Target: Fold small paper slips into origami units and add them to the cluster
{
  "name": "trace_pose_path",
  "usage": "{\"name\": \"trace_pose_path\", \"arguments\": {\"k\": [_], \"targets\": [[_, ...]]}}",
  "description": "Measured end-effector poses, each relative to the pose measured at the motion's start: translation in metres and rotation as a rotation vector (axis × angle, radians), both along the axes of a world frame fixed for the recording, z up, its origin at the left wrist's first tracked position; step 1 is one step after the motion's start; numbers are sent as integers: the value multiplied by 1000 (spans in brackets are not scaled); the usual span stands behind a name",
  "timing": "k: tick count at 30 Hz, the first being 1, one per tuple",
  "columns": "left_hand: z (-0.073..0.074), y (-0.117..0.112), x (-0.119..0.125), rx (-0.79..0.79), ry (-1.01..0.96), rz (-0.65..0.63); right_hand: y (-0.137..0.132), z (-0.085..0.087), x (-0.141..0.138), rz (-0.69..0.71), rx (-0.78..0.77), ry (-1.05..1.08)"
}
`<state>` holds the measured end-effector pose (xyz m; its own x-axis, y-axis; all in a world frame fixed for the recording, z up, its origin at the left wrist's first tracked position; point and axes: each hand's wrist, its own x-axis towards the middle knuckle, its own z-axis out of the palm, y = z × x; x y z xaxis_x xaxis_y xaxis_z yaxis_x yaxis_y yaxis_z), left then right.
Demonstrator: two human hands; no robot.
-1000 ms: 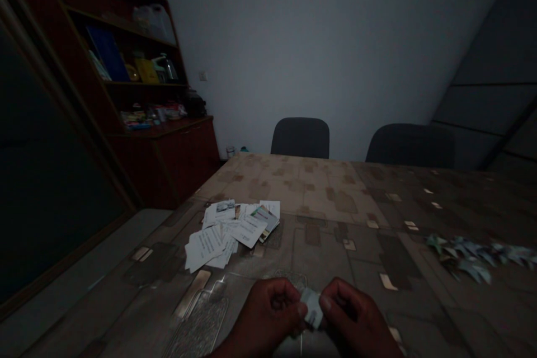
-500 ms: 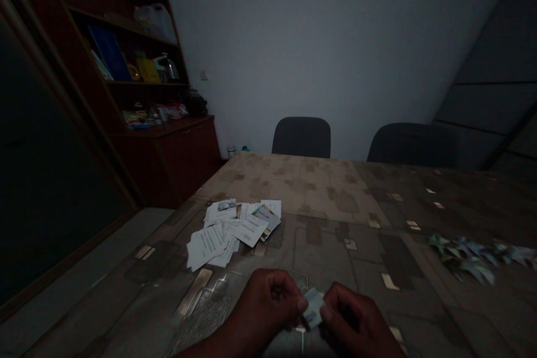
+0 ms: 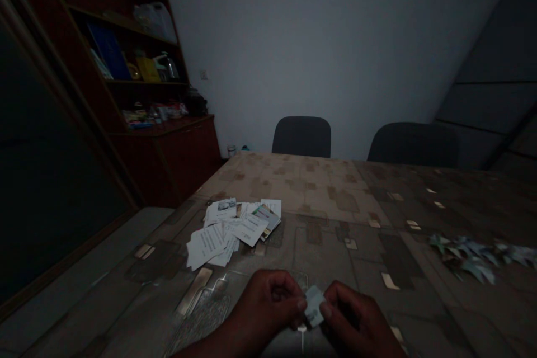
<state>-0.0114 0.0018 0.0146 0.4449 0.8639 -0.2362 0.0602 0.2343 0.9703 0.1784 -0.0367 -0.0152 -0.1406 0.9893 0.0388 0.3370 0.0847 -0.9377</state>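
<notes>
Both of my hands meet low at the near edge of the table (image 3: 319,190). My left hand (image 3: 271,305) and my right hand (image 3: 350,316) are closed, each pinching one side of a small folded piece of paper (image 3: 313,305) held just above the tabletop. A loose pile of white printed cards (image 3: 232,229) lies on the table to the front left of my hands. A row of small folded paper pieces (image 3: 474,254) lies on the table to the right.
Two dark chairs (image 3: 301,136) (image 3: 413,144) stand at the table's far side against a pale wall. A dark wooden shelf cabinet (image 3: 142,95) with books and small items stands at the left. The room is dim.
My hands have shifted slightly and turned the folded paper between the fingers; the view has barely moved. Nothing else on the table has changed.
</notes>
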Motion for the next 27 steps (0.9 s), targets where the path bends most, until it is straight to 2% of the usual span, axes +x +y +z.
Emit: {"name": "trace_pose_path", "arguments": {"k": [6,9,11,15,18,22,27], "targets": [[-9,3,-3,-49,-95,-10,-2,11,5,4,86,-128],[-6,4,-5,-76,-61,39,-3,20,13,-80,162,-244],[-3,4,-6,-104,-29,53,-2,25,17,-91,317,-317],[-2,3,-7,-165,-27,35,4,26,19,115,748,-472],[-4,2,-6,-232,-38,0,7,20,15,170,991,-643],[-8,0,-4,-313,-23,-53,3,14,14,145,1068,-746],[-12,0,-3,-268,6,-65,-1,15,19,253,1070,-770]]}}
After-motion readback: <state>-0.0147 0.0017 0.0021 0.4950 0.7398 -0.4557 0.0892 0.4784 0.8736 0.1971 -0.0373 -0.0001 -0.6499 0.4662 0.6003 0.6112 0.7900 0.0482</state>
